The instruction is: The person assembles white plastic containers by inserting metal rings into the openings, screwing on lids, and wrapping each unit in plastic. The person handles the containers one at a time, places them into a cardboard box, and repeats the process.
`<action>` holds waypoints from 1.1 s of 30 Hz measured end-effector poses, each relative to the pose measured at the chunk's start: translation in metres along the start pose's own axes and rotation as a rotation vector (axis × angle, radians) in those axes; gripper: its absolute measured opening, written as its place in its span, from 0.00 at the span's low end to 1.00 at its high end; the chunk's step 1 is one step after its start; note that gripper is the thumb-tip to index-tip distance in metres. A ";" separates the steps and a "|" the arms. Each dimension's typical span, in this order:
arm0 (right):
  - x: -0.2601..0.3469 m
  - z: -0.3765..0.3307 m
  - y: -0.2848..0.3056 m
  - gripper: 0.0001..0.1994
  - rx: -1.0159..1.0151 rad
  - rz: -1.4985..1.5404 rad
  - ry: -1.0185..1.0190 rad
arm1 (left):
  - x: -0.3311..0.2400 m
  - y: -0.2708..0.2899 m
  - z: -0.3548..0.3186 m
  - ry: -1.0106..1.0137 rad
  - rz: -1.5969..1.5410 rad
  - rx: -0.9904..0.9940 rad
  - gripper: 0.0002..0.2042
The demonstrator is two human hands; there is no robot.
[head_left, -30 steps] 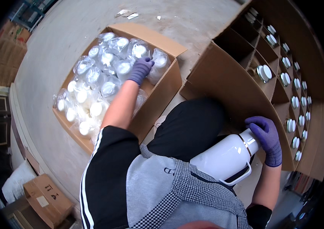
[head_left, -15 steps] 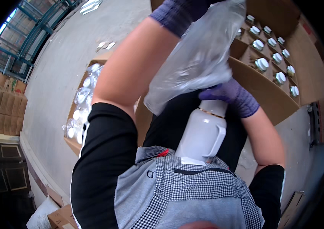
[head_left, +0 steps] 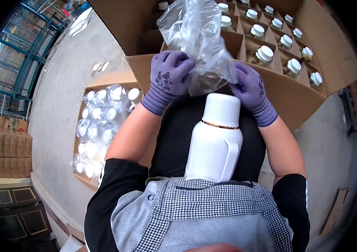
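Both hands are busy with the same clear plastic bag [head_left: 198, 40]. Grip on the left hand [head_left: 169, 76] is clenched around the bag's lower left edge, purple glove fingers curled into the plastic. The right hand [head_left: 250, 86] has its grip pinched on the bag's lower right side, thumb and fingers closed on the film. So the bag is stretched between the two gloves and bunches up loosely above them, pretty crumpled and see-through.

Right under the bag's bottom sits a white thermos flask [head_left: 216, 140], upright between the person's thighs, leaning back against the checked apron [head_left: 212, 210]. It's got a white cap on top, a thin gold ring around the neck and a handle on its right side. Bag and cap look like they're just about touching, but I can't tell for sure whether the bag mouth is over the cap or just above it.

Further out, in front of the hands, there's a big cardboard box with dividers [head_left: 296, 96], and most of the cells toward the right hold flasks with white caps [head_left: 265, 53] showing. Off to the person's left on the concrete floor [head_left: 56, 96] is another open cardboard box [head_left: 103, 80] stuffed with white things wrapped in clear bags [head_left: 98, 126]. Way over at the left edge there's a stack of brown cartons [head_left: 2, 140].
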State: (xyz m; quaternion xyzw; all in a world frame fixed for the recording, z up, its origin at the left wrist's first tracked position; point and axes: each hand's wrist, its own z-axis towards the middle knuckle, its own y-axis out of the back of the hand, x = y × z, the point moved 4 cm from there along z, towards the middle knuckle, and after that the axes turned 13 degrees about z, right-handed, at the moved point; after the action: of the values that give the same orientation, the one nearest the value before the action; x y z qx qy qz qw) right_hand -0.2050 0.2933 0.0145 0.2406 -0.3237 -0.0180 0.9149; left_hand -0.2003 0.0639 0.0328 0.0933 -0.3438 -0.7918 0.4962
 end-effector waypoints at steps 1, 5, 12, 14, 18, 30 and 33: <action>0.001 -0.009 0.003 0.14 0.107 -0.220 0.116 | 0.000 -0.012 -0.015 -0.018 -0.054 0.044 0.13; 0.002 -0.046 0.009 0.13 0.076 0.409 -0.404 | -0.003 -0.027 -0.039 0.221 -0.604 0.368 0.09; 0.151 -0.061 0.022 0.11 0.547 0.282 -0.101 | -0.024 0.026 -0.087 0.218 -1.147 0.597 0.13; 0.182 -0.062 0.003 0.09 0.685 0.221 -0.078 | -0.042 0.027 -0.103 0.134 -0.761 0.440 0.15; 0.183 -0.114 -0.031 0.09 0.861 0.459 -0.516 | -0.074 0.055 -0.130 0.114 -0.603 0.584 0.15; 0.176 -0.149 -0.102 0.33 0.793 0.583 -0.614 | -0.043 0.117 0.006 0.193 -0.407 0.659 0.24; 0.180 -0.126 -0.135 0.33 0.863 0.407 -0.568 | -0.082 0.045 0.035 0.025 0.098 1.098 0.30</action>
State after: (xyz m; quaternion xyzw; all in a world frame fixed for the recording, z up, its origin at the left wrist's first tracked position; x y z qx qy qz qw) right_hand 0.0297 0.1943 -0.0260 0.5117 -0.5756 0.2294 0.5951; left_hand -0.1447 0.1373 0.0721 0.3316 -0.7043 -0.4710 0.4150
